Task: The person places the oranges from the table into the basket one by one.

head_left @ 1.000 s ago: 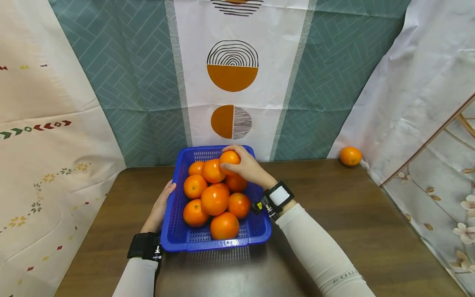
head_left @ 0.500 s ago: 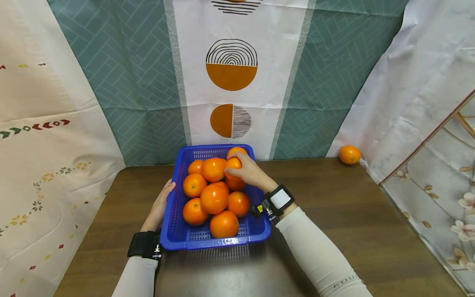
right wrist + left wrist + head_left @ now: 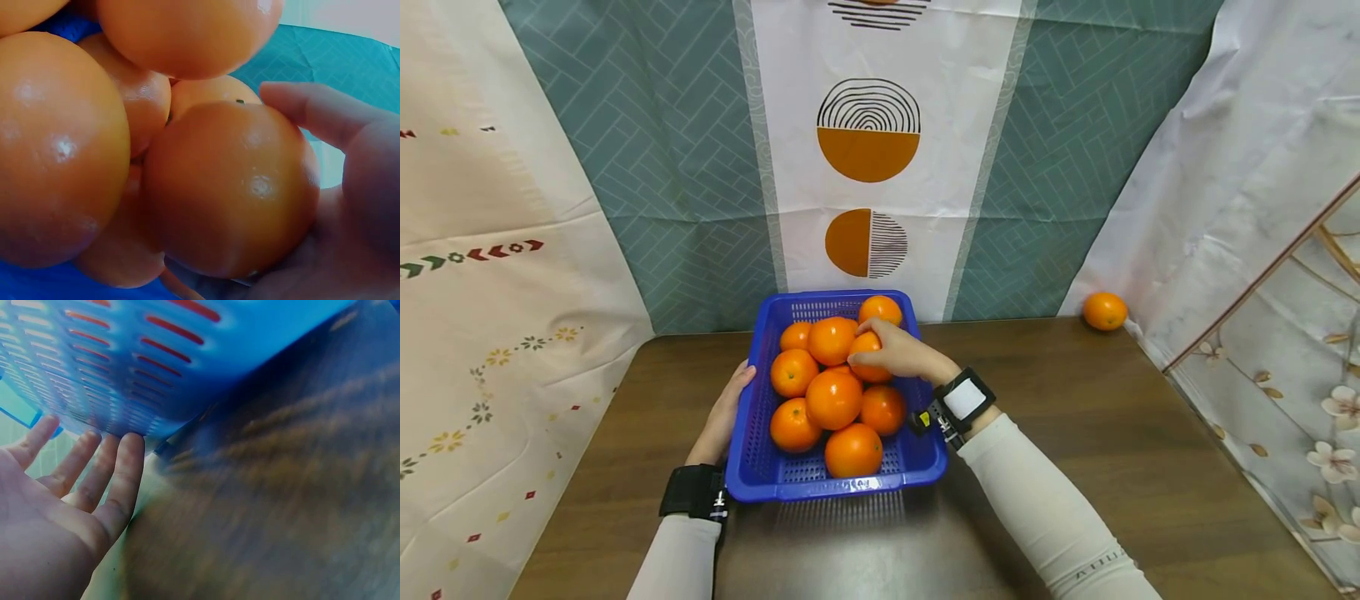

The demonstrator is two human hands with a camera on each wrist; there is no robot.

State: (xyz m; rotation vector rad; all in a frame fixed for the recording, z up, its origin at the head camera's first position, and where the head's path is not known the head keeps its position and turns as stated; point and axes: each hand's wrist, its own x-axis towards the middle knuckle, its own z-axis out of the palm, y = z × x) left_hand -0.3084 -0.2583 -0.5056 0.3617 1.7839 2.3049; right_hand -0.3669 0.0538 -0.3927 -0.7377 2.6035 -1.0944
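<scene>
A blue plastic basket (image 3: 739,479) piled with several oranges (image 3: 835,398) stands on the table in the head view. My right hand (image 3: 901,350) reaches over its right side and grips an orange (image 3: 865,343) in the back right part of the pile. In the right wrist view, thumb and fingers curve round that orange (image 3: 231,187), which touches its neighbours. Just behind the hand, another orange (image 3: 881,310) sits in the back right corner. At the basket's left wall, my left hand (image 3: 69,512) rests its extended fingertips against the slotted plastic; its thumb is hidden in the left wrist view.
A lone orange (image 3: 1105,311) lies at the table's far right corner, against the white cloth. Patterned cloth (image 3: 700,167) hangs along the back edge. The brown wooden table (image 3: 1075,417) stretches to the right of the basket.
My right hand has shifted slightly toward the basket's front. The orange in the back right corner, hidden or partly covered before, now shows clear of the hand. The left hand stays put.
</scene>
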